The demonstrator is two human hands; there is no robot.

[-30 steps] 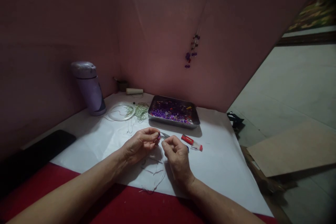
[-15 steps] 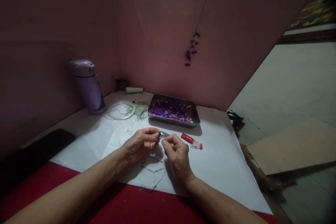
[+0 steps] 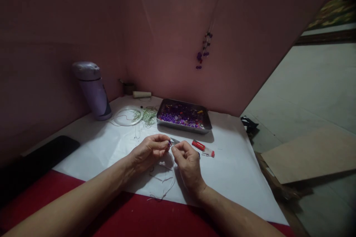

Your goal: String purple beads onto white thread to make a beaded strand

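Observation:
Between thumb and fingertips, my left hand (image 3: pixel 151 148) pinches a small cluster of purple beads (image 3: pixel 169 143). My right hand (image 3: pixel 187 161) is close beside it, thumb and index finger pinched on what looks like a thin cord at the beads; the exact grip is too small to see. Pale cord (image 3: pixel 164 194) trails below the hands onto the white sheet. Scissors (image 3: pixel 175 140) lie behind my right hand, their blades showing and most of the handles hidden. A dark metal tray (image 3: pixel 183 130) of purple, red and clear beads stands beyond both hands.
Right of my right hand lies a red-and-clear screwdriver-like tool (image 3: pixel 203 149). A purple bottle (image 3: pixel 94 94), a white ring (image 3: pixel 121 123), tangled green thread (image 3: pixel 149 115) and a cord spool (image 3: pixel 142 94) stand or lie further back. Beaded strands (image 3: pixel 204 50) hang on the wall.
Both hands stay nearly in place at the beads, with only slight finger shifts. The view has tilted very slightly.

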